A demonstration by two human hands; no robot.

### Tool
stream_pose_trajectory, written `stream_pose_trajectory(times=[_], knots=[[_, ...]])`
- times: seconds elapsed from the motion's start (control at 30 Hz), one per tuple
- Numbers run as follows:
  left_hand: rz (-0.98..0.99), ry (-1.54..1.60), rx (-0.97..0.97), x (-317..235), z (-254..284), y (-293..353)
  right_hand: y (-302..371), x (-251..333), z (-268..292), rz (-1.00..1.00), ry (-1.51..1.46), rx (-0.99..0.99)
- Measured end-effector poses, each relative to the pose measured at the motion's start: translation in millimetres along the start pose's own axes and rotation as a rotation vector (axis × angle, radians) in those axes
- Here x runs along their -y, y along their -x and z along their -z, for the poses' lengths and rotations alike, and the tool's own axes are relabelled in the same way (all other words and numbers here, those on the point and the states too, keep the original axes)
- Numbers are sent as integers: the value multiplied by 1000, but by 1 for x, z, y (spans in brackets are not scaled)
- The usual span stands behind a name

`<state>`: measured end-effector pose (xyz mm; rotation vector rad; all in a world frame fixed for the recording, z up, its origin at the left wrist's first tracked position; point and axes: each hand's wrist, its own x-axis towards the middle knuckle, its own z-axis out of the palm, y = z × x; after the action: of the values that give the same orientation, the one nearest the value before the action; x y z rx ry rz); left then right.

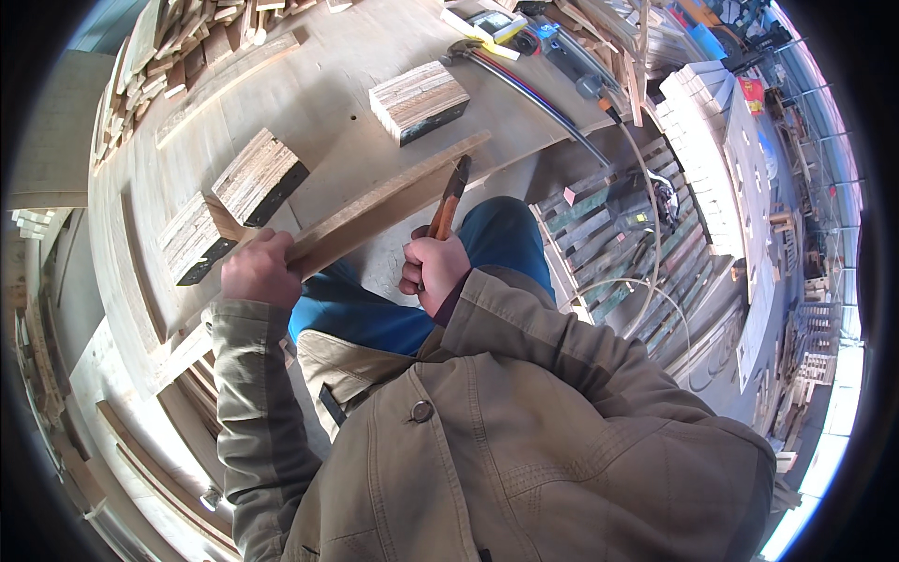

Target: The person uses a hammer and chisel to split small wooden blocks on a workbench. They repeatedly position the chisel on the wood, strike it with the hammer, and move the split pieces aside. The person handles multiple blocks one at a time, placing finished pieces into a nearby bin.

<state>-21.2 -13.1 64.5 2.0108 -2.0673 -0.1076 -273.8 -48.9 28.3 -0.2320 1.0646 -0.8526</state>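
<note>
My left hand is closed around the near-left end of a long, narrow wooden board. The board slants along the worktable's edge, its far end up and to the right. In my right hand is a pair of pliers with orange handles, its dark head pointing up beside the board. Close to my left hand sit two thick layered-wood blocks, one nearer and one farther, with a small wooden piece against them. A third block stands farther right on the table.
The plywood worktable carries stacked wood strips at the far left. A hammer lies at the far right edge, near a yellow-and-white tool. To the right are a slatted pallet, a hose and piled pale timber.
</note>
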Motion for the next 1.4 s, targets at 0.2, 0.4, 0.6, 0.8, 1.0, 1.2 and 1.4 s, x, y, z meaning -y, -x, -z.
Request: stream_pose_trajectory(times=[0.2, 0.4, 0.6, 0.8, 1.0, 1.2, 1.4], knots=[[-1, -24, 5, -2, 2, -1, 4, 2, 5, -15, 9, -19], [14, 10, 10, -1, 1, -2, 0, 4, 24, -28, 78, 16], [99, 70, 135, 9, 5, -15, 2, 20, 64, -48, 249, 23], [115, 52, 187, 6, 9, -17, -8, 16, 73, 8, 337, 58], [121, 64, 179, 6, 8, -17, -18, 23, 96, 55, 569, 76], [129, 69, 200, 5, 10, -18, -30, 18, 116, 246, 818, 41], [137, 34, 215, 1, 12, -18, -27, 34, 130, 353, 1226, -25]])
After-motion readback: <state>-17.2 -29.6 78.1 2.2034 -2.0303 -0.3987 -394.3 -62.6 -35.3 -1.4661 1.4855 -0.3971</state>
